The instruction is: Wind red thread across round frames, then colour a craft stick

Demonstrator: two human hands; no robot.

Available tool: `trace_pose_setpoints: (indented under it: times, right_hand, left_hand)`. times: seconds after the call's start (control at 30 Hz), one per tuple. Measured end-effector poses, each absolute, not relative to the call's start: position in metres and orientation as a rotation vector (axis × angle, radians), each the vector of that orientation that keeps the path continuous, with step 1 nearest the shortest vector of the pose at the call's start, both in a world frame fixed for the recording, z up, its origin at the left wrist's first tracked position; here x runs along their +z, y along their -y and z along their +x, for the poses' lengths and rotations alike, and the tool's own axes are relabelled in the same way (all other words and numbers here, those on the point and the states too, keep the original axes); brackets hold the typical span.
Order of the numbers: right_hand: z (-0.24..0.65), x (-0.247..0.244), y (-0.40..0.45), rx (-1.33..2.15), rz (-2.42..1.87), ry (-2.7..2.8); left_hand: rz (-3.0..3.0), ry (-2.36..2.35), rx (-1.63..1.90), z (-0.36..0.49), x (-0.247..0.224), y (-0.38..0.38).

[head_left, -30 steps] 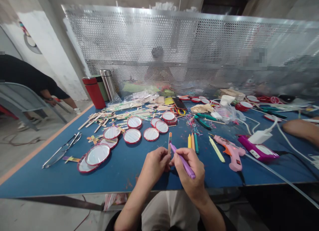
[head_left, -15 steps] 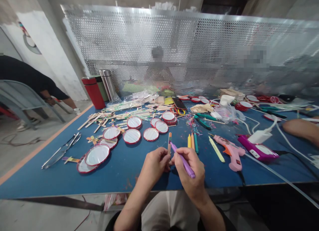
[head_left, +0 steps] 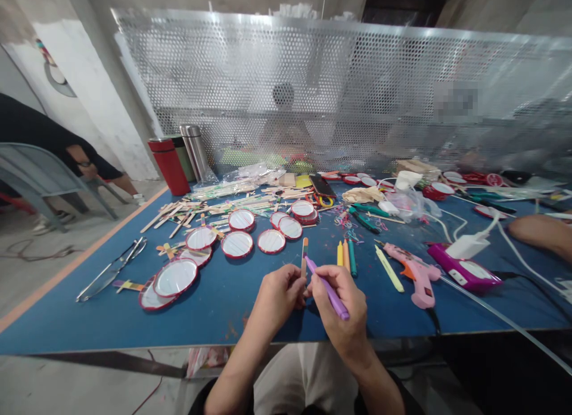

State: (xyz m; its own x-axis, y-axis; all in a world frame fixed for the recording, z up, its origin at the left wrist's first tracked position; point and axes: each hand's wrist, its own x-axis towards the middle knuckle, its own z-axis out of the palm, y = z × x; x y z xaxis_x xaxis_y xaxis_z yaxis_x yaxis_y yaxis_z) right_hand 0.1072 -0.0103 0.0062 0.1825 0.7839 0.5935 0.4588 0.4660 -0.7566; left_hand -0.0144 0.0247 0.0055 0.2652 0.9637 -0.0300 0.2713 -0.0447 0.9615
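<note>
Between the fingers of my left hand [head_left: 280, 288] a wooden craft stick [head_left: 304, 251] stands nearly upright, its upper part banded in orange and darker colours. My right hand [head_left: 342, 296] grips a purple marker [head_left: 330, 293], whose tip meets the stick's side just below the coloured bands. Beyond my right hand lie a yellow marker [head_left: 340, 254], an orange marker [head_left: 345, 254] and a teal marker [head_left: 353, 259] side by side. A pale yellow marker [head_left: 389, 271] rests further right. Several round red-rimmed discs [head_left: 236, 244] are spread to the left of my hands.
A pink glue gun [head_left: 415, 275] and a purple power strip [head_left: 465, 272] with cables occupy the right side. Loose craft sticks [head_left: 179, 215], eyeglasses [head_left: 111, 271] and a red flask [head_left: 168, 167] are on the left. Another person's arm [head_left: 543, 233] rests at the right edge.
My hands, the stick and the marker hold almost the same position. At the far left, the bent-over person's arm has shifted slightly.
</note>
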Motion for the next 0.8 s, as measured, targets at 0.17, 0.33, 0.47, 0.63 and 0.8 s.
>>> trace_pose_setpoints:
  times: [0.17,0.33,0.47,0.63,0.8]
  right_hand:
    - [0.1081,0.0029,0.0101,0.328,-1.172,1.445]
    - [0.1082,0.0027,0.0103,0.332,-1.176,1.443]
    - [0.1083,0.005,0.0116,0.349,-1.163,1.45]
    - [0.1087,0.0044,0.0117,0.347,-1.135,1.453]
    - [0.1087,0.0049,0.0118,0.278,-1.114,1.52]
  left_hand:
    - [1.534,-1.196,0.869,-0.0139,0.0049,-0.0246]
    - [1.541,-1.199,0.864,-0.0143,0.006,-0.0237]
    - [1.559,-1.198,0.868,-0.015,0.0059,-0.0229]
    - [1.549,-1.195,0.878,-0.0146,0.0077,-0.023]
    - [1.538,-1.208,0.886,-0.0136,0.0102,-0.0235]
